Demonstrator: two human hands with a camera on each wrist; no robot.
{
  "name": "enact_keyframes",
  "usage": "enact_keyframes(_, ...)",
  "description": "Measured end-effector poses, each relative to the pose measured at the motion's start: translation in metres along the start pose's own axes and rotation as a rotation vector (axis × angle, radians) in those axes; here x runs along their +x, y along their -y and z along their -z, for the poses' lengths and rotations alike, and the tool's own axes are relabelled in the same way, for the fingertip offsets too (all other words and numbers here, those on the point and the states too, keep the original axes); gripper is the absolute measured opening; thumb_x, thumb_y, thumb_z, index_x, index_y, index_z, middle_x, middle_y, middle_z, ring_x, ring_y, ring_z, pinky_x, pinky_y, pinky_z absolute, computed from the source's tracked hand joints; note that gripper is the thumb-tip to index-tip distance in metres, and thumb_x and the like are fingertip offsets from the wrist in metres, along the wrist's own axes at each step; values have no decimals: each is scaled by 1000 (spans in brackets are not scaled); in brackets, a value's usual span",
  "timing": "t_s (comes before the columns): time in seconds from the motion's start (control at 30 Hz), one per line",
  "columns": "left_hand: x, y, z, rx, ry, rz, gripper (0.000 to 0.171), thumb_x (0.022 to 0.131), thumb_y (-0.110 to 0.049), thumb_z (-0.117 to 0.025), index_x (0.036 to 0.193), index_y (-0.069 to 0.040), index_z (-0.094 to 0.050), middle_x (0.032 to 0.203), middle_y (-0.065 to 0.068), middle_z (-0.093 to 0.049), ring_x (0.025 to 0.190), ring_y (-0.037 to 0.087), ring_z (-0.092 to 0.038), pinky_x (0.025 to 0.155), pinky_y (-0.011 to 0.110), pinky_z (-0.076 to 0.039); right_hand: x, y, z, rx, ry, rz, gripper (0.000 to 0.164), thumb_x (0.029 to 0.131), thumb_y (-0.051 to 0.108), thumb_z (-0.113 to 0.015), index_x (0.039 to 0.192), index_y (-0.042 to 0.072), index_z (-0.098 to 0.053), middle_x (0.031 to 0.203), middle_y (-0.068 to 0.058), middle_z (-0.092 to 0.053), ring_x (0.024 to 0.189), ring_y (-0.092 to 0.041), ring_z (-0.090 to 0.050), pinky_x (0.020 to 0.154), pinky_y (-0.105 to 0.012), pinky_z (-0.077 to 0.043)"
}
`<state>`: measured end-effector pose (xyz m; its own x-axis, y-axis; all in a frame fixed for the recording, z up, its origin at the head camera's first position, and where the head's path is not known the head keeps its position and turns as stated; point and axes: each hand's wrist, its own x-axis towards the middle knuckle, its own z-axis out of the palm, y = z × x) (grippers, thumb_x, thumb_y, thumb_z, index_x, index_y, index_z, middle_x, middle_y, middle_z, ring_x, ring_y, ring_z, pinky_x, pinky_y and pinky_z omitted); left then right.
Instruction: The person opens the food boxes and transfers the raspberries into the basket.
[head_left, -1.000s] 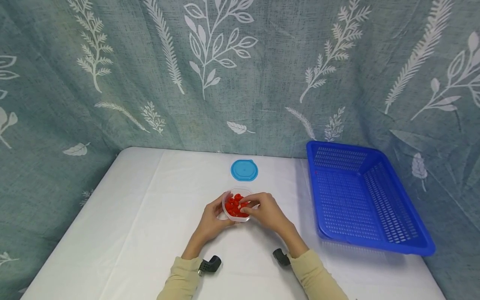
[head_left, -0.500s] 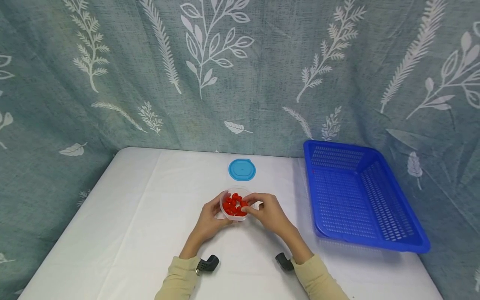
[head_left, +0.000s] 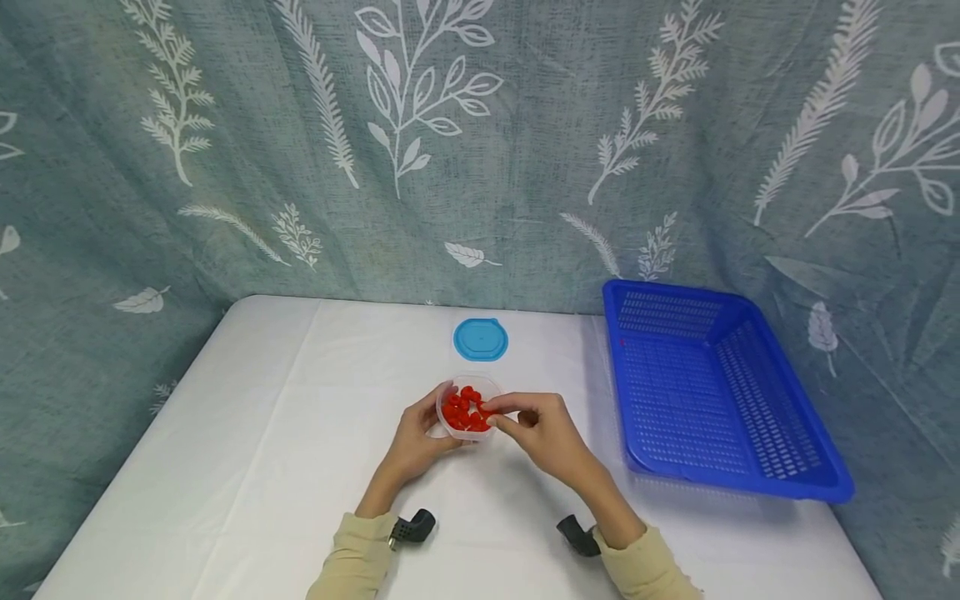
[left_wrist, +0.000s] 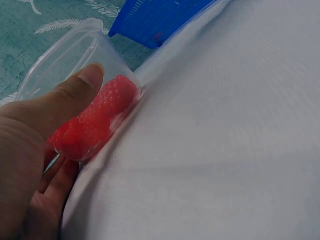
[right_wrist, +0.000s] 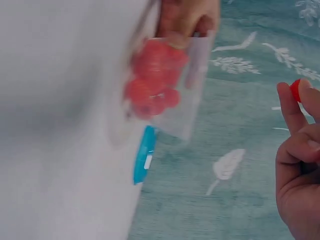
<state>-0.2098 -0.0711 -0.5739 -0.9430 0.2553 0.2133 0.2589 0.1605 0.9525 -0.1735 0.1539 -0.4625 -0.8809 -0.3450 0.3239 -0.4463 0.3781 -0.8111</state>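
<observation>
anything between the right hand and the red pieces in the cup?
Nothing visible. The clear cup is open on top; the blue lid lies apart on the table beyond it. The right hand, pinching a red piece, is by the cup's right side; the left hand grips the other.

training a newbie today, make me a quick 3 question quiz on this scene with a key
1. True or false: the light blue lid is fitted on the clear container.
2. Pick one: in the head view, the blue basket is (a) left or (b) right of the lid.
3. What does each hand hold?

Key:
1. False; it lies apart on the table.
2. b.
3. Left hand: the container. Right hand: a red piece, pinched in its fingers.
</observation>
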Motion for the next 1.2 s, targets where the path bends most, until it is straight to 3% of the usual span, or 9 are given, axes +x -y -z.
enact_keyframes(0.27,0,2,-1,9,-1,19,88,80,-13,-87,156,-16,-43,155,6,-50,147,26,-43,118,41,-37,-6,24,21,-1,-26,51,15,89,11,-78,103,16,-80,73,6,-61,53,-4,-32,44,-21,-25)
enact_keyframes(0.53,1,2,-2,-14,-12,26,87,79,-6,-87,154,-16,-45,154,8,-50,147,26,-42,118,43,-38,-5,40,54,62,-57,121,17,89,1,-75,102,11,-78,91,-4,-75,48,-6,-23,40,-28,-20)
enact_keyframes(0.7,1,-2,-4,-3,-32,36,87,77,2,-85,154,-11,-45,153,11,-51,146,29,-43,118,44,-38,2,45,81,97,-127,152,18,92,-7,-68,106,4,-72,93,-4,-74,42,-8,-28,36,-32,-23)
enact_keyframes(0.87,-3,-17,-6,19,-37,44,85,79,3,-83,154,-5,-43,153,15,-51,146,32,-43,117,46,-38,9,48,108,131,-200,133,16,97,-9,-60,112,-4,-63,98,-1,-70,40,-9,-33,36,-34,-22)
enact_keyframes(0.97,-5,-21,-5,14,-32,34,84,79,2,-83,153,-4,-43,153,17,-50,145,35,-43,117,46,-38,12,50,123,133,-232,129,16,97,-9,-59,113,-8,-61,101,0,-69,39,-5,-32,35,-29,-23)
enact_keyframes(1.1,-6,-27,-4,-19,-29,30,85,79,4,-83,153,-3,-43,153,17,-50,146,35,-42,117,47,-37,20,45,143,121,-285,141,17,96,-10,-60,113,-12,-59,101,2,-69,57,2,-59,46,-13,-46)
enact_keyframes(1.2,-7,-32,-3,-35,-28,44,85,77,6,-83,153,-3,-44,153,16,-50,146,33,-42,118,46,-37,29,32,158,86,-327,136,18,96,-7,-62,113,-11,-60,101,3,-68,86,-5,-73,61,-13,-56)
